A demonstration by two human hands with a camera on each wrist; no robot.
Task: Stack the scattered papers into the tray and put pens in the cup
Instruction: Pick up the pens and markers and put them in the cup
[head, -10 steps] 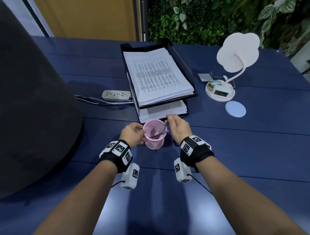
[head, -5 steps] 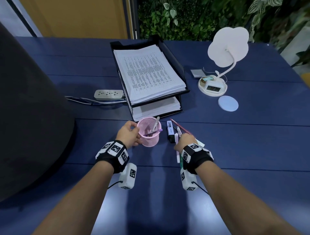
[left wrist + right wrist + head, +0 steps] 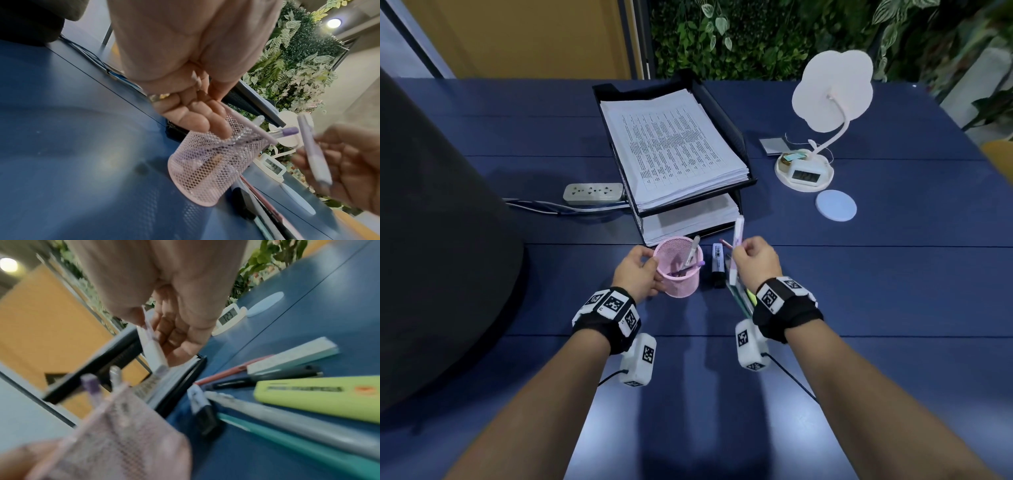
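Observation:
A pink mesh cup stands on the blue table in front of the black paper tray. My left hand grips its left side. Two pens lean inside it. My right hand pinches a white and lilac pen, lifted just right of the cup. Several pens and markers lie under that hand: a black marker, a yellow highlighter, a teal pen. Printed papers fill both tray levels.
A white desk lamp with a clock base and a round pale coaster sit at the right. A power strip with cables lies left of the tray. A large dark object fills the left side.
My right hand left the cup, reached down to the loose pens on the right, and has now raised one white and lilac pen. The left hand stays on the cup.

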